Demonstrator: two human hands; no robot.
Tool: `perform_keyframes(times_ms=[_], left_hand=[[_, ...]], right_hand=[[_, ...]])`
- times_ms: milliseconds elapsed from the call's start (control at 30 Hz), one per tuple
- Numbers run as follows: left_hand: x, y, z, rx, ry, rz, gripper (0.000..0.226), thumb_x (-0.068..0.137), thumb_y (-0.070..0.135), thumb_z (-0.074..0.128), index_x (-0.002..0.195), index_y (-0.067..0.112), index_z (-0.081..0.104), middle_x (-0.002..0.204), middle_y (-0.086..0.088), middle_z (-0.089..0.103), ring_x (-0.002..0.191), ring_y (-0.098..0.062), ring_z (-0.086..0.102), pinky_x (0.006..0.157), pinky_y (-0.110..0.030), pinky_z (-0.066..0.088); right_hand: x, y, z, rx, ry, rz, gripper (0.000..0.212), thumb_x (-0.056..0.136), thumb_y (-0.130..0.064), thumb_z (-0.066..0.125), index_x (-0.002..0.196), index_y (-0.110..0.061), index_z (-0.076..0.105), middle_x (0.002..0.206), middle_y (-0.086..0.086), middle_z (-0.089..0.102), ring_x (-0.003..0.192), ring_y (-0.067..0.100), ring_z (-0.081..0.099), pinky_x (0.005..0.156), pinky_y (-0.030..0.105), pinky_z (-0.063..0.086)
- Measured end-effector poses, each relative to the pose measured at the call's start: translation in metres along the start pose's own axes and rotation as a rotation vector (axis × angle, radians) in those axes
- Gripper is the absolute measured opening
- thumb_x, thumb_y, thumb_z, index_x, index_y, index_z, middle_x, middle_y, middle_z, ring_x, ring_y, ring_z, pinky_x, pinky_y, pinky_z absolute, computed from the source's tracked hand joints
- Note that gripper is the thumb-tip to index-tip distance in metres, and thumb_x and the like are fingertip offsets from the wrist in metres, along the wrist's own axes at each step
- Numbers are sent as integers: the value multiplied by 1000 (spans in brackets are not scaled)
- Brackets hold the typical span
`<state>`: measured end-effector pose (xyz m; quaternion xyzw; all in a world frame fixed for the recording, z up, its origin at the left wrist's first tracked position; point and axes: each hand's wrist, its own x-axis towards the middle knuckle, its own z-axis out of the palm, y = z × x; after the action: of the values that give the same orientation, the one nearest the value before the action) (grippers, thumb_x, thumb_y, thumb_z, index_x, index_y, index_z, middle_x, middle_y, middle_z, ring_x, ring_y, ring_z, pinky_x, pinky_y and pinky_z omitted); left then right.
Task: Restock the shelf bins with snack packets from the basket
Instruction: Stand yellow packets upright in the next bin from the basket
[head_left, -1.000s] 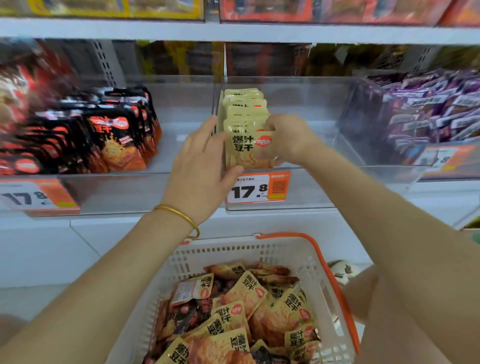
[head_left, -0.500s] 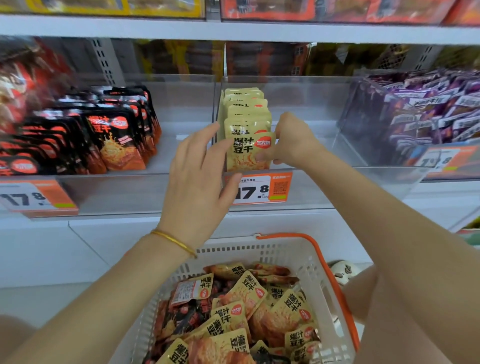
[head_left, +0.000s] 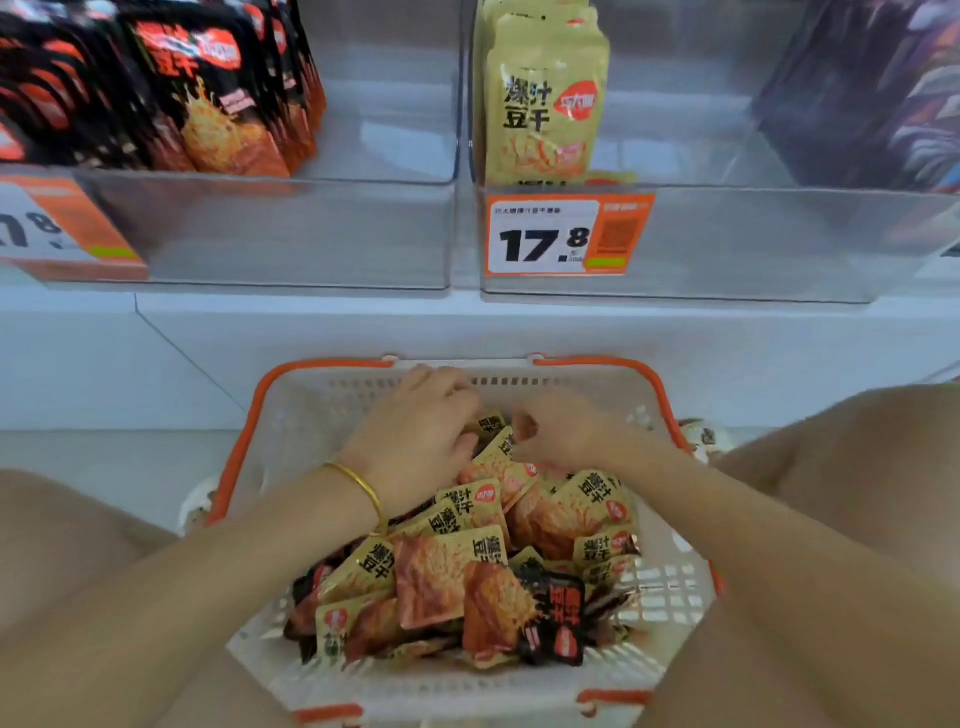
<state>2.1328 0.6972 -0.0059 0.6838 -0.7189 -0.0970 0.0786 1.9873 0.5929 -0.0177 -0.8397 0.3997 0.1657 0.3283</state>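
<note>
Head view | left hand, right hand at far end of basket, after yellow packets for bin | fingers curled, grip unclear

Bright, even shop light, soft shadows. The right hand is motion-blurred; the clear plastic shelf bins above it carry pale glare; frame edges bow.

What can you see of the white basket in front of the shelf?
The basket is white perforated plastic with an orange rim, sitting upright below the shelf between the person's knees. Yellow and black snack packets fill it loosely. The left hand and right hand reach into its far end among the packets.
</note>
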Motion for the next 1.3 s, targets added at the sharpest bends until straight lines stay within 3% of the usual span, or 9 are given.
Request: perform_keyframes(times_ms=[200,300,367,600,700,833,1033,1167,1300], left_hand=[[3,0,17,81,-80,40,25,94,27,45,113,17,57,120,1,47,116,-21,36,98,-37,36],[4,-2,18,74,-94,42,25,94,27,45,114,17,57,119,1,48,115,-20,37,98,-36,36],[5,-6,18,54,-133,28,27,94,28,46,117,18,56,120,1,49,115,-19,39,98,-33,36],[6,-8,10,-98,-329,-55,17,93,28,53,104,15,55,98,-3,60,91,-23,58,76,-37,48],[10,-1,-8,-291,-186,-65,10,92,24,57,94,14,56,81,2,58,81,-20,56,71,-33,45],[17,25,-59,-473,64,-56,15,88,21,63,77,18,53,72,2,54,74,-18,51,69,-34,40],[40,47,-123,-105,649,145,22,83,24,54,98,12,64,95,-4,58,91,-24,53,79,-30,37],[63,42,-130,192,615,169,34,81,29,41,93,14,69,100,-6,57,95,-31,48,74,-41,41],[74,38,-124,312,634,161,38,82,31,37,81,15,71,97,-5,59,92,-30,48,67,-33,28]], right_hand=[[41,22,112,-232,-294,-4,36,92,-35,57,116,-7,58,117,11,61,105,28,57,85,35,48],[44,18,132,-194,-224,-35,19,89,-26,61,89,-8,56,93,6,60,91,25,56,64,29,42],[44,14,116,-113,-163,-80,30,87,-20,63,69,-15,40,71,-2,43,78,20,45,52,26,28],[-2,-6,10,101,128,-359,18,86,-17,66,76,-18,51,66,-12,41,59,0,40,55,15,31],[-34,-6,-18,432,318,-285,14,83,-15,71,83,-5,60,61,-6,51,54,-2,48,54,10,37],[-75,-3,-47,923,278,-231,20,74,-6,74,89,-13,62,70,-6,68,64,6,66,56,18,51],[-109,2,-111,1153,590,-345,25,65,-13,68,88,-7,64,75,4,72,65,18,69,61,35,60],[-112,12,-137,1241,727,-317,6,83,-7,62,85,-12,60,68,-3,70,60,12,67,57,29,58],[-109,19,-149,1393,838,-289,12,90,-2,54,82,-10,55,68,0,70,63,15,68,59,29,57]])
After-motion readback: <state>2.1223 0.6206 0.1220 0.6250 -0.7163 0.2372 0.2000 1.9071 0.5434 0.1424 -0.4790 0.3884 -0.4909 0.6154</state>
